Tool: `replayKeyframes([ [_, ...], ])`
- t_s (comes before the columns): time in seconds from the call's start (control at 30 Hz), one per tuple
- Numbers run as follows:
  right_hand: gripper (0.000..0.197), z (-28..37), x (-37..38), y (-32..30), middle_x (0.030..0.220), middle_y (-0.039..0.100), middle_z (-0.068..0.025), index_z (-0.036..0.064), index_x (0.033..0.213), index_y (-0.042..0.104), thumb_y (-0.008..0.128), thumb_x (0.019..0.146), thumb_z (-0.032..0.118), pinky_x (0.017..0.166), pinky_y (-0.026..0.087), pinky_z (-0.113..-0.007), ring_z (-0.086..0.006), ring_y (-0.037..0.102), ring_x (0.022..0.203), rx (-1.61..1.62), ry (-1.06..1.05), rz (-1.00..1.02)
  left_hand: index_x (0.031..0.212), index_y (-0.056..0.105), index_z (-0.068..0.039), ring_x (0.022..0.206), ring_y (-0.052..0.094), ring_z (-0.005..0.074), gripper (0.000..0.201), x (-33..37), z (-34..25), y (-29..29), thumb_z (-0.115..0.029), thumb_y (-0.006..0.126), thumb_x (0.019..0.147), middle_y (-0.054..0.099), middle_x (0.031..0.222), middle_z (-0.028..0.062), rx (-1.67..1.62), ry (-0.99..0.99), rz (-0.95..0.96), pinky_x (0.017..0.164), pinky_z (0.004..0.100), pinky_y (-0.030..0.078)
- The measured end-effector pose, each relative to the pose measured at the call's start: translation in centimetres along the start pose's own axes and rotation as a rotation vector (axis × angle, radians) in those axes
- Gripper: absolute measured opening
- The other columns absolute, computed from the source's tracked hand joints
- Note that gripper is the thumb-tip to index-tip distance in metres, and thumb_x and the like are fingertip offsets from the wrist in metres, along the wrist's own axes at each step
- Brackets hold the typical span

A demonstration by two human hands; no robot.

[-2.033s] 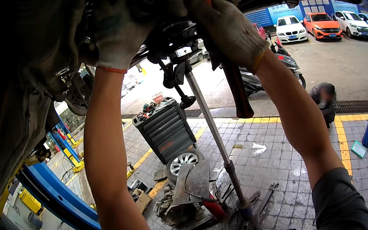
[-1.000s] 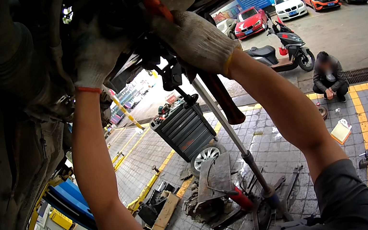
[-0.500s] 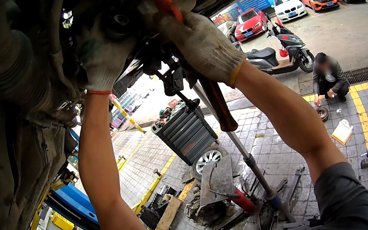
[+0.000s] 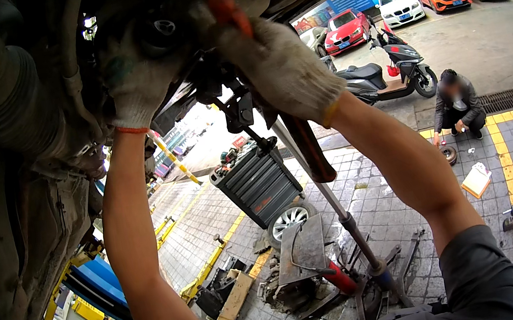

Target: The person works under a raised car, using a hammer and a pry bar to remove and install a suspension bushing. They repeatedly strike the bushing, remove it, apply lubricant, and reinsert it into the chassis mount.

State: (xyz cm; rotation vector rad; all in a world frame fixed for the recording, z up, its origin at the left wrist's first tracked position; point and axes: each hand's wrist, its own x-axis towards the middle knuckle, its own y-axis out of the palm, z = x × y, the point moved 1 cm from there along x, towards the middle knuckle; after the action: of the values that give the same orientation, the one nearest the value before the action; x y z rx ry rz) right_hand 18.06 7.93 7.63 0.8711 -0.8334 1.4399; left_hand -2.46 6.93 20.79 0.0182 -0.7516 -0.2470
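Both my hands wear pale knit gloves and reach up under a raised car's dark underside [image 4: 41, 209]. My left hand [image 4: 138, 78] lies against a dark round part [image 4: 162, 32]; its fingers are lost in shadow. My right hand [image 4: 285, 70], slightly blurred, is closed around a tool with a red-orange part [image 4: 228, 12] jutting past the thumb side. A black handle with reddish edges [image 4: 311, 151] hangs below that hand; whether it belongs to the same tool, I cannot tell. Behind it a metal jack pole [image 4: 339, 207] rises toward the underside.
A grey tool cabinet [image 4: 258, 187] stands ahead with a wheel [image 4: 290, 221] before it. Below lie a greasy metal assembly [image 4: 292, 289] and a wooden block [image 4: 236, 302]. A person [image 4: 456, 105] squats at right by a round part. A scooter [image 4: 391, 73] and parked cars stand beyond.
My right hand and the red-orange tool have shifted slightly left, with motion blur. My left hand stays nearly in place. The squatting person's arm has moved lower.
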Motion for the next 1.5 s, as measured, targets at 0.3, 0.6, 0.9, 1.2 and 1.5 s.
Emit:
replayKeyframes([
  [0.3,0.047,-1.1,1.1,1.0,0.069,0.054,-0.0059,0.0010,0.103,0.063,0.059,0.103,0.047,0.064,0.047,-0.037,-0.0158,0.053,0.063,0.019,0.048,0.073,0.128,0.064,-0.007,0.116,0.061,0.0369,0.082,-0.7,0.7,0.6,-0.051,0.093,0.066,0.064,0.126,0.0170,0.048,-0.079,0.060,0.097,0.0471,0.051],
  [0.6,0.053,1.5,-1.0,-0.9,0.065,0.057,-0.0078,0.0003,0.102,0.063,0.051,0.103,0.052,0.057,0.047,-0.036,-0.0173,0.057,0.059,0.183,0.075,-0.076,0.128,0.062,-0.003,0.116,0.061,0.0365,0.073,0.3,-0.1,0.0,-0.040,0.091,0.072,0.062,0.129,0.0175,-0.103,0.013,0.010,0.098,0.0459,0.051],
  [0.9,0.056,0.7,0.1,1.4,0.068,0.062,-0.0198,-0.0062,0.100,0.062,0.053,0.102,0.049,0.064,0.053,-0.045,-0.0325,0.067,0.067,-0.086,-0.022,0.038,0.133,0.061,-0.004,0.116,0.062,0.0364,0.076,-0.8,-0.8,0.0,-0.041,0.090,0.074,0.066,0.126,0.0164,0.060,-0.080,-0.037,0.099,0.0448,0.050],
  [1.2,0.048,1.6,-0.3,1.8,0.073,0.061,-0.0129,-0.0006,0.104,0.061,0.056,0.101,0.047,0.063,0.050,-0.039,-0.0242,0.063,0.069,-0.148,-0.026,0.102,0.120,0.067,-0.008,0.106,0.067,0.0309,0.055,-3.1,-3.3,2.2,-0.036,0.088,0.077,0.070,0.116,0.0112,-0.447,-0.432,-0.230,0.092,0.0434,0.053],
  [1.5,0.052,-0.3,0.8,2.2,0.073,0.059,-0.0081,-0.0012,0.106,0.062,0.057,0.102,0.050,0.063,0.050,-0.037,-0.0172,0.059,0.066,-0.328,-0.218,0.026,0.139,0.048,-0.002,0.120,0.059,0.0203,0.058,-3.8,-6.4,4.0,-0.010,0.076,0.089,0.063,0.131,0.0097,-0.389,-0.924,-0.338,0.102,0.0321,0.048],
])
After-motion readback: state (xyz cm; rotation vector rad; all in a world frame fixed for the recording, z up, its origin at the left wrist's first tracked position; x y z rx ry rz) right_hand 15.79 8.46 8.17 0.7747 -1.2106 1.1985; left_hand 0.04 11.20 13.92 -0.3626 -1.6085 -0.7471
